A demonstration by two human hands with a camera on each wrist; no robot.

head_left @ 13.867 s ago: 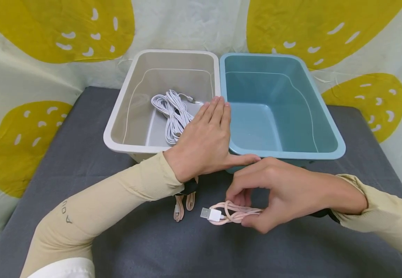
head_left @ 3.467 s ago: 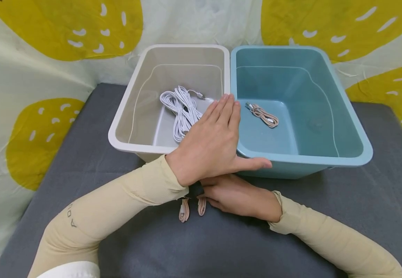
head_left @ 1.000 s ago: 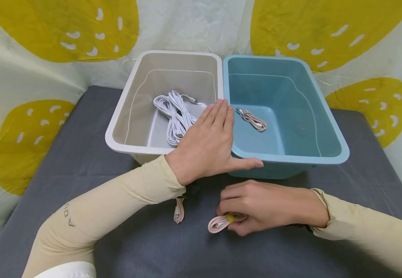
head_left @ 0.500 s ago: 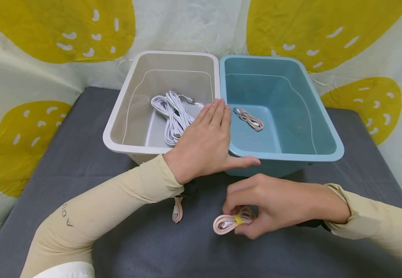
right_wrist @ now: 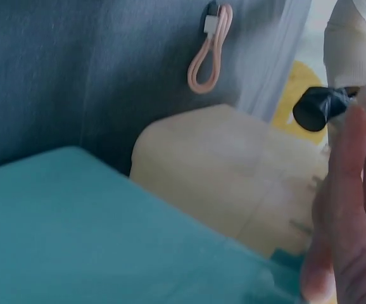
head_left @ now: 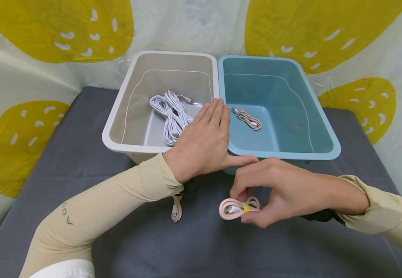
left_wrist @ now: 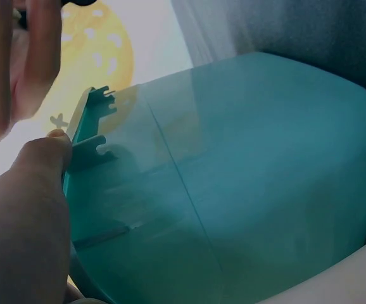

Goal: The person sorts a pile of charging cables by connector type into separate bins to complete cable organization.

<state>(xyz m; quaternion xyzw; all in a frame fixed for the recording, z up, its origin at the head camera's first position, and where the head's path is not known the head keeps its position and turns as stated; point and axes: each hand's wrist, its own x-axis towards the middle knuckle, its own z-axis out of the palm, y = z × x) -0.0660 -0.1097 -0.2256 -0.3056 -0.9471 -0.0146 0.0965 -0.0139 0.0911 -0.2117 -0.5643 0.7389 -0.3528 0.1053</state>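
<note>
My right hand (head_left: pixel 284 189) pinches a coiled pink USB cable (head_left: pixel 231 209) with a yellow tie, held over the dark cloth in front of the blue bin (head_left: pixel 329 154). With straight fingers my left hand (head_left: pixel 202 141) rests across the front rims where the two bins meet, its thumb along the blue rim. Another pink cable (head_left: pixel 177 208) lies on the cloth beside my left wrist and shows whole in the right wrist view. Inside the blue bin is one pink cable bundle (head_left: pixel 247 119). Several coiled white cables (head_left: pixel 174 116) lie in the beige bin (head_left: pixel 108 135).
Grey cloth (head_left: pixel 145 247) covers the table under both bins. A pale curtain (head_left: pixel 187 23) with yellow prints hangs close behind and at the sides. The blue bin's outer wall (left_wrist: pixel 246 177) fills much of the left wrist view.
A pink cable now lies in the blue bin that was in my right hand earlier. My right hand has picked another from the cloth and lifted it rightward. The left hand keeps its place.
</note>
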